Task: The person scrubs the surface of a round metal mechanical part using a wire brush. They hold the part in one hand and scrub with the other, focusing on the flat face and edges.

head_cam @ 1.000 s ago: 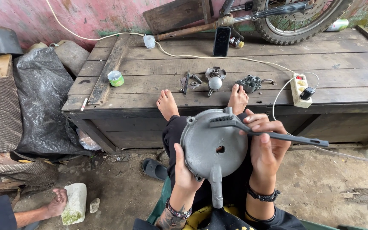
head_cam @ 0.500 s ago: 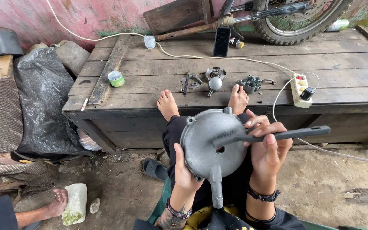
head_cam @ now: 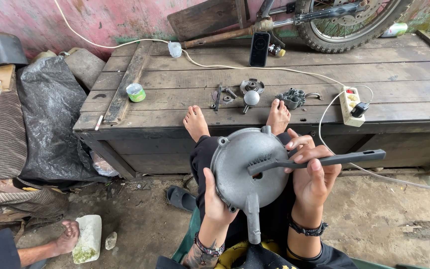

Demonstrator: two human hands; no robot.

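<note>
A weathered wooden plank platform (head_cam: pixel 399 74) on a dirt floor, small metal parts (head_cam: pixel 250 92) scattered near the person's bare feet.

The left hand (head_cam: pixel 216 201) is curled round the lower edge of a round grey metal engine cover (head_cam: pixel 242 167) resting upright in the lap; the right hand (head_cam: pixel 314 172) is closed on a dark long-handled plastic brush (head_cam: pixel 319 161), its bristles touching the cover's face.
</note>
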